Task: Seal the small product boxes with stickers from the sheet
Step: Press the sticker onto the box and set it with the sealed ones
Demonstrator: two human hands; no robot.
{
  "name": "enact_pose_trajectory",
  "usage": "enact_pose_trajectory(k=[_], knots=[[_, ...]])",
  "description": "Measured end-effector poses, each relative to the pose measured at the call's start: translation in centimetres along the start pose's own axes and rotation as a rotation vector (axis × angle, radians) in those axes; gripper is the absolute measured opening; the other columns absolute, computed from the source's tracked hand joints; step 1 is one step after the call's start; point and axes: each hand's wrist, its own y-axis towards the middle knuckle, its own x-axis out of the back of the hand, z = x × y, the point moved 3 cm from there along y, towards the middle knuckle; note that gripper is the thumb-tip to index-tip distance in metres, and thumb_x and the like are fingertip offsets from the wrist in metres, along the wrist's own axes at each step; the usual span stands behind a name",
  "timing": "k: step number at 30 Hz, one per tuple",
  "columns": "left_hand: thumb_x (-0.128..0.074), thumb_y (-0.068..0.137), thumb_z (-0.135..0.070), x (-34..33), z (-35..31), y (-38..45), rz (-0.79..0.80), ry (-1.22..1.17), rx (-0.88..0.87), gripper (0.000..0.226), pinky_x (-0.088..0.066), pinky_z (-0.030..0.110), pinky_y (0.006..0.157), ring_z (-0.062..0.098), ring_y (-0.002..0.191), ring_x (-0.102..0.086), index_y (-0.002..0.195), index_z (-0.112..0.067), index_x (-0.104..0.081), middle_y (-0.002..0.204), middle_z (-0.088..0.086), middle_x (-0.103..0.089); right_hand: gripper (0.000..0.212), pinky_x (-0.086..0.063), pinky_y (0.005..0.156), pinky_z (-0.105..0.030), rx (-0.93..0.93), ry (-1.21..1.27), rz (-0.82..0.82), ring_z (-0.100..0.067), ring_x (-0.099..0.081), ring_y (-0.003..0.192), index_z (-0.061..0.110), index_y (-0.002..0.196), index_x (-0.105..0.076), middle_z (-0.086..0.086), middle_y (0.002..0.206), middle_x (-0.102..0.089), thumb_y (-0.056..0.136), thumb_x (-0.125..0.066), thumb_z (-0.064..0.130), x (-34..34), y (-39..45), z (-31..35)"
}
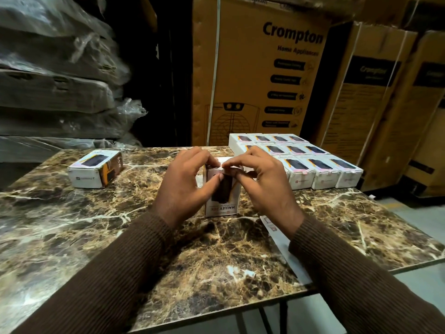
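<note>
Hands meet at the top edge of the box (222, 189), upright mid-desk (72, 225). Left hand (185, 186) curls round its left side, thumb pressed on the front face. Right hand (260, 184) pinches at the top flap, grip nearly closed on what looks like a sticker; too small to be sure. Sealing step, I'd say: the sticker goes over the flap seam. Next it needs firm rubbing down over the edge. Sheet (279, 239) lies under the right forearm. Sealed rows (313, 162) wait far right; one lone box (96, 168) sits far left.
</note>
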Motion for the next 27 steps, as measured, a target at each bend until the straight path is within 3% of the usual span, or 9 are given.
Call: enact_pose_trajectory(k=[3, 6, 11, 16, 19, 22, 27], knots=[[-0.077, 0.091, -0.025, 0.0, 0.0, -0.1, -0.003, 0.006, -0.002, 0.015, -0.048, 0.036, 0.083, 0.013, 0.098, -0.056, 0.099, -0.019, -0.066, 0.100, -0.009, -0.062, 0.029, -0.058, 0.082, -0.034, 0.021, 0.013, 0.026, -0.004, -0.067, 0.101, 0.029, 0.120, -0.076, 0.013, 0.105, -0.070, 0.093, -0.078, 0.018, 0.6, 0.3, 0.5], [-0.077, 0.092, -0.026, 0.0, 0.1, -0.1, -0.002, 0.008, 0.002, 0.015, -0.048, 0.036, 0.083, 0.013, 0.099, -0.056, 0.100, -0.020, -0.066, 0.101, -0.009, -0.063, 0.021, -0.054, 0.076, -0.032, 0.053, -0.070, 0.007, -0.005, -0.062, 0.094, 0.030, 0.113, -0.079, 0.011, 0.097, -0.065, 0.092, -0.079, 0.026, 0.2, 0.1, 0.8], [-0.079, 0.090, -0.022, 0.1, 0.2, 0.0, -0.008, 0.002, -0.005, 0.016, -0.047, 0.033, 0.082, 0.014, 0.098, -0.058, 0.101, -0.018, -0.068, 0.101, -0.007, -0.065, 0.016, -0.051, 0.075, -0.033, 0.115, -0.138, -0.073, -0.014, -0.061, 0.094, 0.020, 0.109, -0.080, 0.007, 0.096, -0.063, 0.094, -0.077, 0.014, -0.5, -0.9, 0.5], [-0.079, 0.089, -0.021, 0.2, 0.1, 0.0, -0.015, 0.010, -0.017, 0.016, -0.044, 0.027, 0.081, 0.013, 0.096, -0.057, 0.100, -0.017, -0.068, 0.100, -0.007, -0.065, 0.012, -0.053, 0.079, -0.027, 0.064, -0.097, -0.072, -0.006, -0.065, 0.093, 0.017, 0.101, -0.079, 0.010, 0.095, -0.069, 0.092, -0.078, 0.009, -0.1, -0.8, 0.4], [-0.080, 0.089, -0.021, 0.3, 0.1, 0.0, -0.018, 0.012, -0.025, 0.017, -0.042, 0.026, 0.079, 0.012, 0.095, -0.056, 0.100, -0.017, -0.068, 0.099, -0.008, -0.064, 0.006, -0.055, 0.080, -0.033, 0.061, -0.099, -0.073, -0.005, -0.067, 0.092, 0.019, 0.100, -0.079, 0.010, 0.095, -0.072, 0.094, -0.078, 0.019, 0.3, -0.4, 0.6], [-0.081, 0.089, -0.021, 0.3, 0.2, -0.1, -0.017, 0.005, -0.028, 0.018, -0.046, 0.030, 0.080, 0.013, 0.096, -0.058, 0.100, -0.017, -0.068, 0.100, -0.007, -0.065, 0.008, -0.054, 0.071, -0.037, 0.080, -0.192, -0.068, -0.005, -0.063, 0.090, 0.027, 0.101, -0.077, 0.015, 0.094, -0.066, 0.096, -0.076, 0.032, -0.1, -0.4, 1.1], [-0.080, 0.091, -0.023, 0.2, 0.4, 0.0, -0.010, -0.014, -0.024, 0.016, -0.050, 0.037, 0.083, 0.017, 0.098, -0.061, 0.101, -0.016, -0.069, 0.100, -0.006, -0.067, 0.006, -0.040, 0.064, -0.023, 0.072, -0.168, -0.085, -0.002, -0.058, 0.086, 0.028, 0.099, -0.079, 0.015, 0.089, -0.060, 0.094, -0.078, 0.030, -0.3, -0.5, 0.7]])
